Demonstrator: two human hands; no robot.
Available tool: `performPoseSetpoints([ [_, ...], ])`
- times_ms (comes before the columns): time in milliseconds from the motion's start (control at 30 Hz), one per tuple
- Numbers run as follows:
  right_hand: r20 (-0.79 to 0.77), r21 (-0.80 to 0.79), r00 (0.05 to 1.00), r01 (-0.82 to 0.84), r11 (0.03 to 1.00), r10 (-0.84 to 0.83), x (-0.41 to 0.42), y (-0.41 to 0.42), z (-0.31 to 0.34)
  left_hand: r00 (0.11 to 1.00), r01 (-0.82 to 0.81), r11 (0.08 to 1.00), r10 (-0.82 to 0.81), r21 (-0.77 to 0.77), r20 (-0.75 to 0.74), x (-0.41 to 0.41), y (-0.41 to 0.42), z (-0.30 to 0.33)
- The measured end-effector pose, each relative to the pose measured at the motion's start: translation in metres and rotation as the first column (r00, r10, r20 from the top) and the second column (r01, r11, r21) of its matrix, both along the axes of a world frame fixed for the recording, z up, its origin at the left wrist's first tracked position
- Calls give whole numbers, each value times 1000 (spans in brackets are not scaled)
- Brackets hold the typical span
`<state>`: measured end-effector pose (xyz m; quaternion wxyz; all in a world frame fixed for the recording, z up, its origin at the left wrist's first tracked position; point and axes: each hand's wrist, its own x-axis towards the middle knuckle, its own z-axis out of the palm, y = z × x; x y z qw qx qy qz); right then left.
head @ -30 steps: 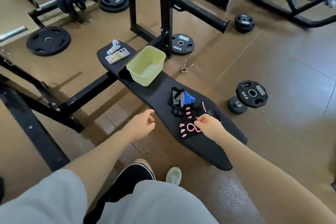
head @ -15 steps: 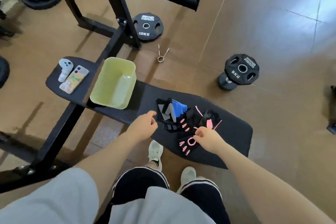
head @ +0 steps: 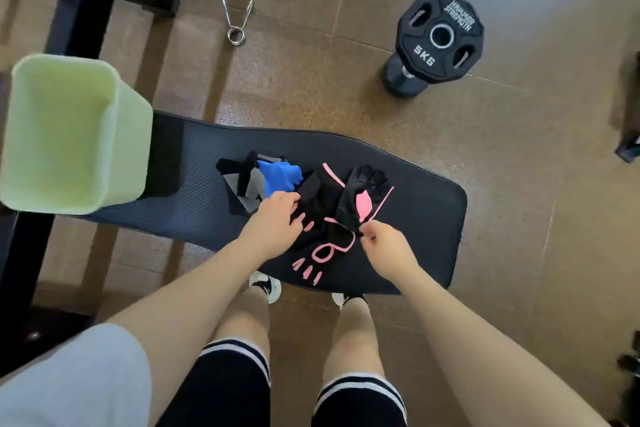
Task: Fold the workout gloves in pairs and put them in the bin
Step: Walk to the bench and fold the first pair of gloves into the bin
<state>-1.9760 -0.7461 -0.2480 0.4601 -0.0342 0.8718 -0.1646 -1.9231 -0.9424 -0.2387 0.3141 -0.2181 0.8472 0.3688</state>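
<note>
The main risk is a mismatched pair: the gloves lie in one overlapping heap near the middle of the black padded worktop (head: 415,218), and the pink straps cross from one black-and-pink glove (head: 360,199) to the other black-and-pink glove (head: 318,250), so a pull on the wrong strap could drag a neighbour along or tip a piece off the near edge, where the lower glove's pink fingertips already lie close to the rim. The blue glove (head: 278,177) and the grey-and-black glove (head: 242,184) sit just beside and partly under the pink ones toward the bin end, easy to catch by accident. The green bin (head: 128,149) stands at the left end of the worktop, well apart from the heap and, as far as its inside shows, without gloves yet. The left hand (head: 273,229) lies palm-down with its grip loose, fingers spread on black fabric, pressing rather than pinching. The right hand (head: 384,246) is curled, its grip closed in a fingertip pinch on the edge of the upper black-and-pink glove, wrist raised slightly above the pad.
</note>
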Motion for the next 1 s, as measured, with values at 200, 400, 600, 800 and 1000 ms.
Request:
performPoseSetpoints([
  [200,-208,-193,943,-301,934,261,-5,-4,-64,970,14,989,-50,-147,-240,-23,16,-57],
  [400,-214,-144,915,-375,916,341,6,-16,-101,972,-7,994,-18,-105,-236,-38,14,-86],
  [600,-129,-193,978,-189,963,166,4,-8,-106,989,-19,998,9,-66,-149,-47,13,-96],
  [800,7,-163,980,-193,968,197,11,7,-96,993,118,966,-115,-232,25,-60,28,-106],
  [1000,-147,113,858,-480,870,493,46,9,-109,994,67,897,-98,-436,-48,-68,42,-106],
])
